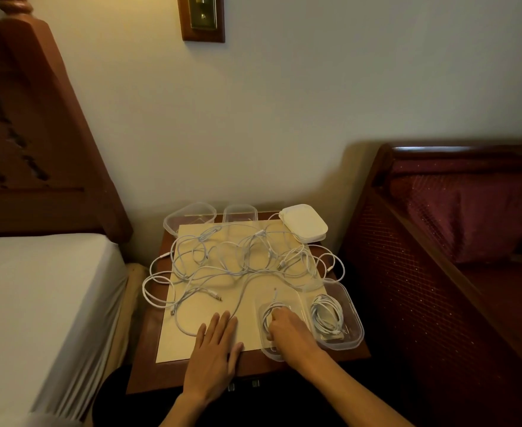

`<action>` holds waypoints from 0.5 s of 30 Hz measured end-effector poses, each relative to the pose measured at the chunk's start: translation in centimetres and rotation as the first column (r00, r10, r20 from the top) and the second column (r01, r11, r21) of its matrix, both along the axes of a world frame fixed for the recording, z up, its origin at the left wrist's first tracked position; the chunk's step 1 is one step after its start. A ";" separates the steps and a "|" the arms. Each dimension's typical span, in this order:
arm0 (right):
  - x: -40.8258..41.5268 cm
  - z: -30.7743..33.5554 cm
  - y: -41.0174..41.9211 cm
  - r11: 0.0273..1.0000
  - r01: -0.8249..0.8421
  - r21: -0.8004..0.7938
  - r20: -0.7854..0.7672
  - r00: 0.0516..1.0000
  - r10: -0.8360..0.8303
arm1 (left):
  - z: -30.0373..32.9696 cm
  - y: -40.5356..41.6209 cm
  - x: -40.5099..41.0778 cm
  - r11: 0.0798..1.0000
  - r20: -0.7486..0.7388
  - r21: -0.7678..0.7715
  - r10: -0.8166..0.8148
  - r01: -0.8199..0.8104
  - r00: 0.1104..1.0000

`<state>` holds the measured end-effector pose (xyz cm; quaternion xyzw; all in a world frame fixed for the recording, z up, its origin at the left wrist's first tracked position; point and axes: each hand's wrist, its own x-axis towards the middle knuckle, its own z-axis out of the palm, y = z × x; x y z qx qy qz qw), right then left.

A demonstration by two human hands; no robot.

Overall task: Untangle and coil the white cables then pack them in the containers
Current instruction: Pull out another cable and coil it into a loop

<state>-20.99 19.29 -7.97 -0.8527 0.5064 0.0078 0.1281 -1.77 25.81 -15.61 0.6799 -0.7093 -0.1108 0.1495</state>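
Note:
A tangle of white cables (241, 260) sprawls over a cream sheet (198, 340) on a small wooden table (148, 359). My left hand (215, 343) lies flat, fingers straight, on the sheet over one cable strand. My right hand (289, 331) reaches into a clear container (272, 354) at the front and holds a coiled white cable (267, 315) down inside it, fingers curled on the coil. To its right, a second clear container (353, 337) holds another coiled cable (327, 315).
Two empty clear containers (190, 215) (240, 212) and a stack of white lids (304, 222) stand at the table's back edge. A bed (38, 303) lies on the left, a red upholstered seat (453, 226) on the right, the wall behind.

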 end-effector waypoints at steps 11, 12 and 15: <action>-0.3 0.5 0.0 0.961 -0.236 -0.145 -0.036 0.972 0.233 | 0.6 0.1 -0.1 0.999 0.092 0.044 -0.007 0.003 0.996; -0.3 0.8 0.1 0.956 -0.256 -0.146 -0.045 0.967 0.252 | 0.6 0.2 -0.1 0.999 0.087 0.033 -0.006 0.003 0.996; -0.2 2.1 0.4 0.965 -0.251 -0.078 -0.117 0.963 0.241 | 0.6 0.2 -0.1 1.000 0.103 0.009 0.006 -0.007 0.995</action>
